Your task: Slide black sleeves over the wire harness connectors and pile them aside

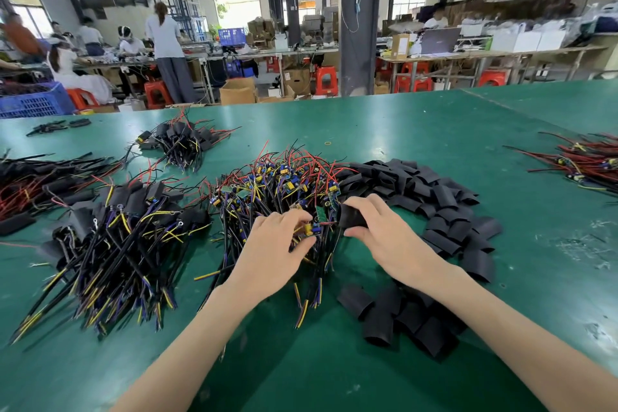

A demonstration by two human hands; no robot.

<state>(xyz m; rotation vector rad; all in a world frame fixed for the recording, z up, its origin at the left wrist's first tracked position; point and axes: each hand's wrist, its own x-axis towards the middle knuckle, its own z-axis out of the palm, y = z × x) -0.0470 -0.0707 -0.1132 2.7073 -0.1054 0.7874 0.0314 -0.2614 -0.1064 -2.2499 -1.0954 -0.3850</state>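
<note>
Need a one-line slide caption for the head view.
Over the green table, left hand pinches a harness board from the pile; right hand holds a black sleeve beside it.

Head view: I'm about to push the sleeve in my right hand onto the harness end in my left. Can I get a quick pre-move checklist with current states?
1. Right hand grips a single black sleeve: ok.
2. Left hand pinches one harness end with yellow and blue parts: ok.
3. Sleeve and harness end are brought close together: ok.
4. Sleeve's open mouth is turned toward the harness end: cannot tell, the fingers cover it.
5. Harness wires are free of the unsleeved pile: cannot tell, they run into the tangle.
6. Sleeved pile lies to the left, ready for the drop-off: ok.
</note>
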